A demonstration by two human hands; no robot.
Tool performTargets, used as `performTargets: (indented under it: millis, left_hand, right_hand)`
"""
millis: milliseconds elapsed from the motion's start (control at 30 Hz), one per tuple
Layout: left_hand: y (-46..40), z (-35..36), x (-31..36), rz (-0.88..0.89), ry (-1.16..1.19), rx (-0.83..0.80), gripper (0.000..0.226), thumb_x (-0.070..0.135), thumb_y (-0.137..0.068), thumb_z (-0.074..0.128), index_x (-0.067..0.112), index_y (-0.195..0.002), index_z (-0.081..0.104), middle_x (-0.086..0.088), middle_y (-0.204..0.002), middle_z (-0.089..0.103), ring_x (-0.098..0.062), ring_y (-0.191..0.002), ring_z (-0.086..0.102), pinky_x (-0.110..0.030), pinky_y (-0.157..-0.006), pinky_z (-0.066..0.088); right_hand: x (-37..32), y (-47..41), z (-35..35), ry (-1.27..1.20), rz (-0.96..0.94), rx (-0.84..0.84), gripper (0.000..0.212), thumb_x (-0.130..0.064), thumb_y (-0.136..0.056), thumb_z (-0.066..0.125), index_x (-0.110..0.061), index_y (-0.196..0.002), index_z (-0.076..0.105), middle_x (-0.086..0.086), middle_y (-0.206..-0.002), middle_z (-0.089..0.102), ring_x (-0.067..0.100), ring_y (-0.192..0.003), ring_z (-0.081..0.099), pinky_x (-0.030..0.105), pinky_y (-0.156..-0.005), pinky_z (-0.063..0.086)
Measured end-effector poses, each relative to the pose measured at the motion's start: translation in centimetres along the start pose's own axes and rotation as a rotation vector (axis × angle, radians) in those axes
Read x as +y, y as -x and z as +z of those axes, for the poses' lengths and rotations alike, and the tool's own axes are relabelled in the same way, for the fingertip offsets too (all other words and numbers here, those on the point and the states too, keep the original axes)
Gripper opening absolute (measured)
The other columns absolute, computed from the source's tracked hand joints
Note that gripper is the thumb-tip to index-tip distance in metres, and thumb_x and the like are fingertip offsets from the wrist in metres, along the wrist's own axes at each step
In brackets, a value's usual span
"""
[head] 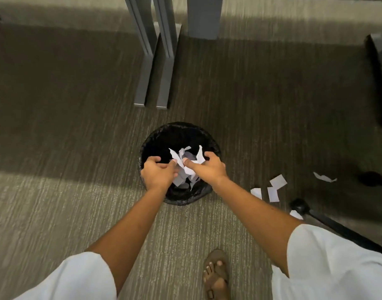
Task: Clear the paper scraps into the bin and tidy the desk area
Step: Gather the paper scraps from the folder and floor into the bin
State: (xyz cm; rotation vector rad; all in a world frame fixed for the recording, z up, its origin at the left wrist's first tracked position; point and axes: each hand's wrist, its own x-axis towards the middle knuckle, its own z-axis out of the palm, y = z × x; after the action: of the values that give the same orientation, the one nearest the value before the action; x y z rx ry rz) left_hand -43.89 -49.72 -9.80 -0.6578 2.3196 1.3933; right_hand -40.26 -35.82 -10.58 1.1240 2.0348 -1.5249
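Observation:
A round black bin [157, 137] lined with a black bag stands on the carpet in front of me. Both my hands hover over its mouth. My left hand [158, 172] has its fingers spread, thumb touching the white paper scraps [186, 161]. My right hand [207, 167] grips those scraps between thumb and fingers. More white paper lies down inside the bin, below the hands. Several loose scraps [277, 181] lie on the carpet to the right of the bin, one more [325, 177] farther right.
Grey desk legs [151, 61] stand beyond the bin. A black chair base with castors [300, 205] reaches in from the right, next to the floor scraps. A dark box [380, 79] sits at the far right. My sandalled foot [216, 276] is on the carpet below.

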Motion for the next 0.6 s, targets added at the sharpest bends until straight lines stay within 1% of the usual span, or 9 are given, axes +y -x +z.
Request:
performTargets:
  millis: [67, 100, 167, 200, 267, 333, 433, 533, 600]
  left_hand:
    - [-0.5, 0.0, -1.1, -0.032, 0.004, 0.002, 0.05, 0.02, -0.085, 0.076, 0.003, -0.123, 0.05, -0.011, -0.084, 0.074, -0.019, -0.074, 0.074, -0.033, -0.073, 0.06]
    - [-0.8, 0.0, -1.7, -0.047, 0.0, 0.002, 0.05, 0.02, -0.085, 0.075, 0.002, -0.124, 0.049, -0.01, -0.083, 0.074, -0.022, -0.086, 0.073, -0.037, -0.079, 0.059]
    - [-1.0, 0.1, -2.7, -0.074, -0.035, -0.003, 0.048, 0.024, -0.086, 0.074, 0.004, -0.121, 0.048, -0.008, -0.08, 0.073, -0.029, -0.108, 0.065, -0.047, -0.094, 0.053]
    - [-0.8, 0.2, -2.9, -0.077, -0.072, -0.004, 0.048, 0.027, -0.086, 0.074, 0.006, -0.121, 0.049, -0.006, -0.08, 0.073, -0.031, -0.113, 0.061, -0.049, -0.098, 0.05]
    - [0.0, 0.6, -2.9, -0.043, -0.19, -0.004, 0.054, 0.035, -0.085, 0.074, 0.007, -0.124, 0.05, -0.002, -0.086, 0.071, -0.03, -0.115, 0.059, -0.044, -0.1, 0.048]
    - [1.2, 1.2, -2.5, 0.049, -0.319, -0.011, 0.063, 0.041, -0.082, 0.074, 0.005, -0.128, 0.05, -0.005, -0.1, 0.067, -0.028, -0.113, 0.059, -0.04, -0.094, 0.05]
    - [3.0, 2.7, -1.9, 0.278, -0.517, -0.114, 0.071, 0.044, -0.079, 0.076, 0.002, -0.128, 0.048, -0.016, -0.117, 0.062, -0.033, -0.112, 0.057, -0.042, -0.09, 0.051]
    - [5.1, 5.5, -1.0, 0.483, -0.751, -0.267, 0.081, 0.055, -0.076, 0.073, 0.001, -0.13, 0.044, -0.017, -0.128, 0.052, -0.034, -0.123, 0.045, -0.045, -0.1, 0.044]
    - [6.6, 7.3, -0.7, 0.609, -0.912, -0.335, 0.093, 0.067, -0.072, 0.067, 0.004, -0.135, 0.038, -0.015, -0.137, 0.044, -0.032, -0.13, 0.035, -0.045, -0.108, 0.037]
  right_hand:
    - [1.1, -0.5, 0.4, -0.072, 0.059, -0.035, 0.1, -0.065, -0.069, 0.076, -0.02, -0.148, 0.034, 0.01, -0.148, 0.044, 0.027, -0.138, 0.04, 0.039, -0.108, 0.041]
    - [1.8, -0.7, 0.5, -0.087, 0.078, -0.035, 0.102, -0.066, -0.069, 0.075, -0.021, -0.15, 0.032, 0.009, -0.151, 0.041, 0.028, -0.139, 0.039, 0.042, -0.111, 0.04]
    - [3.4, -0.9, -0.1, -0.083, 0.097, -0.013, 0.1, -0.067, -0.069, 0.073, -0.021, -0.149, 0.033, 0.008, -0.15, 0.043, 0.028, -0.138, 0.04, 0.042, -0.112, 0.038]
    - [4.2, -0.8, -0.7, -0.074, 0.097, 0.008, 0.098, -0.068, -0.069, 0.072, -0.021, -0.147, 0.036, 0.007, -0.147, 0.046, 0.027, -0.137, 0.041, 0.04, -0.11, 0.039]
    - [6.1, -0.4, -2.3, -0.058, 0.085, 0.071, 0.091, -0.068, -0.069, 0.072, -0.02, -0.141, 0.044, 0.004, -0.138, 0.054, 0.024, -0.132, 0.046, 0.035, -0.104, 0.04]
    - [8.1, 0.2, -4.3, -0.024, 0.075, 0.128, 0.084, -0.065, -0.07, 0.074, -0.018, -0.134, 0.049, 0.003, -0.131, 0.058, 0.023, -0.126, 0.051, 0.032, -0.1, 0.044]
    - [11.0, 1.3, -7.4, 0.094, 0.076, 0.178, 0.08, -0.059, -0.069, 0.078, -0.016, -0.131, 0.052, 0.004, -0.125, 0.062, 0.023, -0.113, 0.059, 0.04, -0.097, 0.051]
    - [14.2, 2.6, -11.5, 0.267, 0.106, 0.244, 0.071, -0.053, -0.071, 0.079, -0.015, -0.127, 0.057, 0.001, -0.103, 0.064, 0.019, -0.094, 0.058, 0.03, -0.081, 0.049]
    - [16.2, 3.3, -13.7, 0.378, 0.142, 0.233, 0.069, -0.05, -0.07, 0.079, -0.015, -0.125, 0.057, 0.003, -0.104, 0.066, 0.023, -0.096, 0.062, 0.029, -0.078, 0.049]
